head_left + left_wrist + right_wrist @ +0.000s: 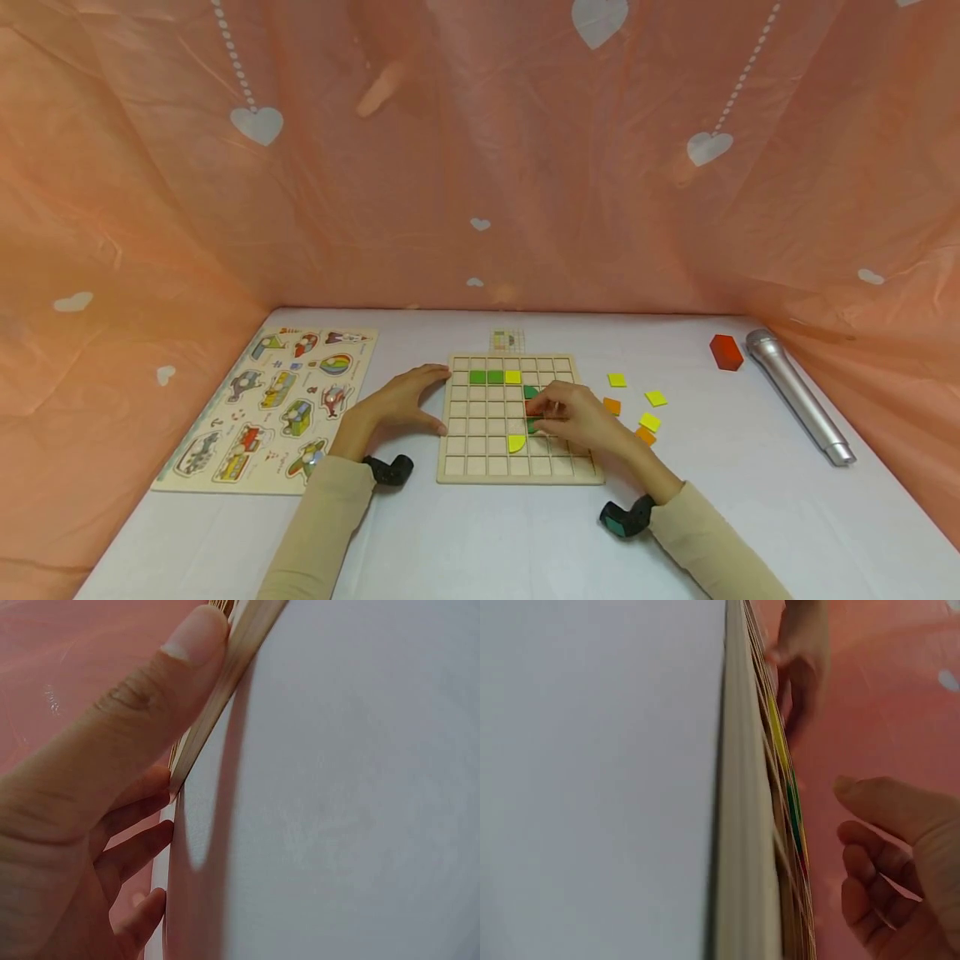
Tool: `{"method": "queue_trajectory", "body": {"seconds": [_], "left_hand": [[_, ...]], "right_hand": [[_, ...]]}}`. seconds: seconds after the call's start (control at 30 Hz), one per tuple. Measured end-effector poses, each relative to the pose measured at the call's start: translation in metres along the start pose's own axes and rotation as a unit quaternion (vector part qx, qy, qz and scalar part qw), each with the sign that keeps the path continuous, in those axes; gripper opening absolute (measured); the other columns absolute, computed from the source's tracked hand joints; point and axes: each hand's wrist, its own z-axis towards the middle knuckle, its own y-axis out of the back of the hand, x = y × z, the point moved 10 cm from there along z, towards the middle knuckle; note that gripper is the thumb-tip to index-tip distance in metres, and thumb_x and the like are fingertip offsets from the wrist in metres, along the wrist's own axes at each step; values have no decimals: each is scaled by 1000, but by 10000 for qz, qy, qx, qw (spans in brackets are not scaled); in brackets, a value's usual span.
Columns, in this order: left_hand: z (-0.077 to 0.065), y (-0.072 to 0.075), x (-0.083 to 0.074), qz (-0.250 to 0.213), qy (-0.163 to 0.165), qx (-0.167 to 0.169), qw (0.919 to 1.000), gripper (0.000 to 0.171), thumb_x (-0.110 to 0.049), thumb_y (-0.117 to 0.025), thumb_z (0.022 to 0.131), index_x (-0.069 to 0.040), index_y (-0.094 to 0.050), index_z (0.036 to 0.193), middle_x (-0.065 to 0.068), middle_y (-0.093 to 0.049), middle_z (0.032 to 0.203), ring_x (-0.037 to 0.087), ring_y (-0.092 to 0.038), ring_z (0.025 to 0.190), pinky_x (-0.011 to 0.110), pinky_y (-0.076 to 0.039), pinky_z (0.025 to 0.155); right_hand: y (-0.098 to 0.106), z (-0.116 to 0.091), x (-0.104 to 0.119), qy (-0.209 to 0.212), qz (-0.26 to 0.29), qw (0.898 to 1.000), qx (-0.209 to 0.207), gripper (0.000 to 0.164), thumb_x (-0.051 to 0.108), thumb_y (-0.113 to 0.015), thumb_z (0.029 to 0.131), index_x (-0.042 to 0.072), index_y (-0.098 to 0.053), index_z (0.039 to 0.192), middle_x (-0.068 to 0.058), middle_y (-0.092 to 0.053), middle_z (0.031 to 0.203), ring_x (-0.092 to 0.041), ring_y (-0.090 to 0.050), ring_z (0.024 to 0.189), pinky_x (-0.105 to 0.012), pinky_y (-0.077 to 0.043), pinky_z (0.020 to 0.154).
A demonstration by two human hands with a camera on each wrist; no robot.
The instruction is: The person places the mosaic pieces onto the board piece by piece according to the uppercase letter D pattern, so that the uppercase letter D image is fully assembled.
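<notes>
A square wooden grid board (470, 472) lies on the table. My left hand (401, 400) is at its left side, thumb and fingers spread along the edge; in the left wrist view the thumb (196, 636) touches the rim. Over the right half of the board is my right hand (573, 414), its fingers bent near a red tile (532, 407) and two green tiles partly hidden by it. The right wrist view shows its thumb apart from the loosely curled fingers, holding nothing. Also on the board are a yellow quarter-round tile (516, 443) and a row with a green tile (477, 377) and a yellow tile (513, 377).
Loose yellow tiles (656, 398) and orange tiles (612, 407) lie right of the board. Farther right are a red hexagonal block (726, 352) and a silver microphone (801, 396). A picture puzzle board (262, 408) lies at left. Behind the grid is a small pattern card (507, 341).
</notes>
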Motion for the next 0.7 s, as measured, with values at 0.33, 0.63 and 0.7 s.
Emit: {"method": "queue_trajectory", "body": {"seconds": [0.33, 0.63, 0.7], "left_hand": [[0, 0, 0, -37, 65, 12, 10000, 91, -39, -82, 66, -1, -41, 138, 15, -39, 144, 34, -31, 134, 47, -26, 111], [1, -1, 1, -58, 55, 19, 10000, 92, -40, -82, 66, 0, -41, 138, 16, -39, 144, 33, -32, 134, 46, -27, 111], [1, -2, 2, -57, 41, 14, 10000, 92, -40, -82, 65, 0, -41, 138, 16, -39, 143, 34, -32, 134, 46, -27, 111]], "right_hand": [[63, -32, -55, -966, -11, 9933, -628, 37, 5, -76, 75, 2, -64, 110, -13, -60, 105, -26, -60, 91, -38, -55, 79], [72, -62, -91, -2215, -469, 9740, -43, 35, 16, -76, 77, 4, -64, 108, -6, -62, 103, -22, -57, 95, -33, -51, 86], [73, -64, -93, -2278, -510, 9724, 3, 31, 15, -76, 78, 4, -65, 105, -4, -61, 98, -20, -56, 90, -29, -51, 81]]}}
